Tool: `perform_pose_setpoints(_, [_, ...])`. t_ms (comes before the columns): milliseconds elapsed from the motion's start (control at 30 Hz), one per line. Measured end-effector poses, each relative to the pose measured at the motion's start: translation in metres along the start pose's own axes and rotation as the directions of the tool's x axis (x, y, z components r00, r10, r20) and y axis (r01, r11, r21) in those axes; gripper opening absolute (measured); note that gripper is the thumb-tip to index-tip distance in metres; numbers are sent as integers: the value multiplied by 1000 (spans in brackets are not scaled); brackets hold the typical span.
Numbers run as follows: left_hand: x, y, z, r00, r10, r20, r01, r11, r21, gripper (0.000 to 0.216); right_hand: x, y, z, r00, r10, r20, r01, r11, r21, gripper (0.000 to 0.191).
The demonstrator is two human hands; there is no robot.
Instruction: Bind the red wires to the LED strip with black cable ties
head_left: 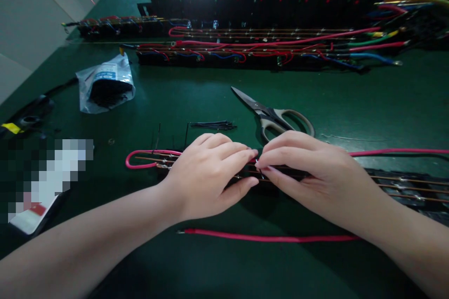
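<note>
Your right hand (319, 168) pinches a thin black tie (260, 174) between thumb and fingertips, over the middle of the black wired strip (419, 187) in front of you. Your left hand (206, 175) lies palm down across the same strip, its thumb and forefinger parted, their tips just beside the tie; whether they clamp the strip or only rest on it, you cannot tell from here. Copper-coloured wires run along the strip, and a red cable (393, 152) follows its far side, passes behind your hands and bends back in a loop at the left end. Near that end, slim black upright ties (186, 135) rise from the strip.

Just beyond your hands, a bundle of black ties (213, 125) lies flat on the green table (171, 88), and the scissors (273, 116) lie to its right, blades pointing away and to the left. A clear bag (108, 77) with dark contents sits farther left. On your near side, a second red cable (266, 238) stretches rightward under your right forearm. Toward the back, more wired strips (231, 56) carry red and blue leads
</note>
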State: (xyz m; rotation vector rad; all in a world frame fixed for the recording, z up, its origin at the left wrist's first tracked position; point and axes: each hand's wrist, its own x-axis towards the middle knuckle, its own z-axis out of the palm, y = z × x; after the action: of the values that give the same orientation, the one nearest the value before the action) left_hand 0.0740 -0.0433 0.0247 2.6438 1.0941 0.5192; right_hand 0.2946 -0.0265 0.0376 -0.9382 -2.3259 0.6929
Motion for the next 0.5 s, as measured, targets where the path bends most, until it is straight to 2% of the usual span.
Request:
perform_pose_setpoints(167, [-4,-1,7,988,82,-130,-60,984,166,27,0,0,1,1000,15,-11,-15,1000,-1,16])
perform_pose_setpoints(300, [-5,-3,7,987,84,-135,-54,976,211,35,-2,0,1,999,51,-5,-51,999,5,13])
perform_pose_setpoints(500, [-5,-4,8,987,90,-137,-63,980,188,31,-3,-2,1,993,119,10,-119,993,4,11])
